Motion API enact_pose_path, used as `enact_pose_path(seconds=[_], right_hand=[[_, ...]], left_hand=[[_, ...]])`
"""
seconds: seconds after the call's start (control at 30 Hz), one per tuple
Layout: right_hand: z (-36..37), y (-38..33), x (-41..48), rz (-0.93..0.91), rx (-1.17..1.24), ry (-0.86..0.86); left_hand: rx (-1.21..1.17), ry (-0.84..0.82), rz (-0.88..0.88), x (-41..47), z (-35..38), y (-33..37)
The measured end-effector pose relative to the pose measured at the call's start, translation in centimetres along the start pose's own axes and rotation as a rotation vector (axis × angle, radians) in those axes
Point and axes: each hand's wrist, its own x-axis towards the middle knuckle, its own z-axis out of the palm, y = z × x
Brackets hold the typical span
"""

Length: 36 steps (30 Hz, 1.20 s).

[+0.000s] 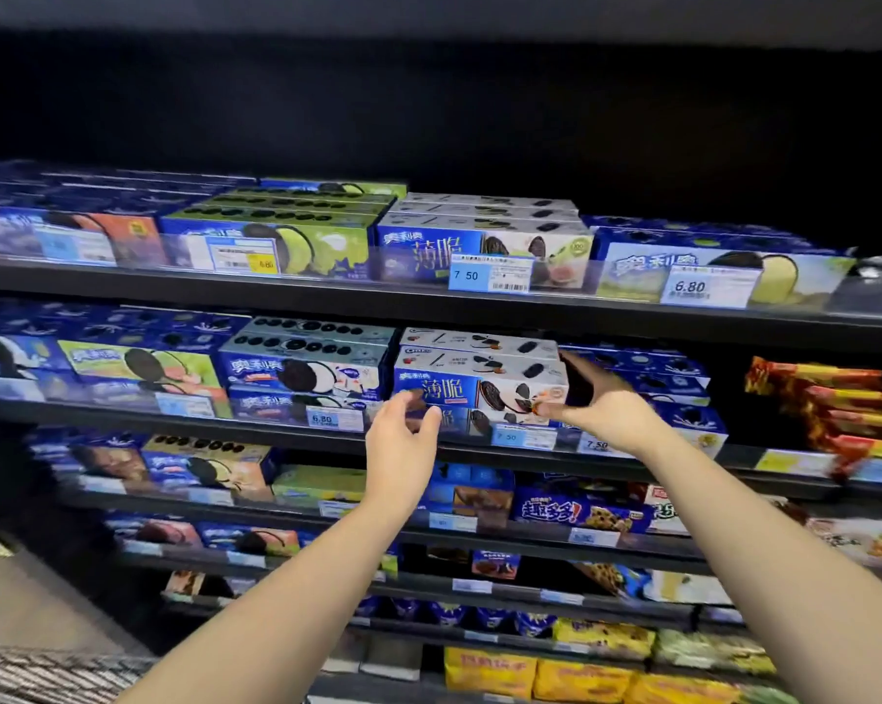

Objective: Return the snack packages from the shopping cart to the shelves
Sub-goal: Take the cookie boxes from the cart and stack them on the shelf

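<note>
Both forearms [286, 597] reach up from the bottom of the frame toward the middle. Left hand [403, 439] hovers at the left front edge of the snack box [479, 388], fingers loosely curled and holding nothing I can make out; I cannot tell whether it touches. Right hand [601, 406] pinches the box's right end, thumb on the lower front corner and fingers wrapped round the side. That box sits on a matching one on the second shelf [225, 426], centre frame. It looks like light, stiff card over breakable biscuits, with a glossy skin that may slip. Best held by both short ends, squeezed gently, and slid in level.
</note>
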Motion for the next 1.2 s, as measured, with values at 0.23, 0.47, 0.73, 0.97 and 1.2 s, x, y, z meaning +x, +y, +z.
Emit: enact_pose_path(seconds=[0.23,0.47,0.73,0.97,1.2], right_hand=[[2.0,0.6,-0.3,0.034,-0.064,0.064],[3.1,-0.5,-0.7,0.067,-0.363,0.132],[5.8,-2.1,-5.2,0.074,-0.489,0.448],[13.2,-5.4,-10.3,0.096,-0.321,0.394],[25.6,-10.9,-14.9,0.032,-0.182,0.157]], left_hand=[[0.058,0.010,0.010,0.3,0.1,0.2],[0.088,-0.052,0.041,0.4,-0.5,0.6],[0.050,-0.140,0.072,-1.3,-3.9,-1.2],[0.124,-0.305,0.080,-4.6,-11.4,-6.5],[0.241,-0.408,0.057,-7.7,-20.9,-14.5]])
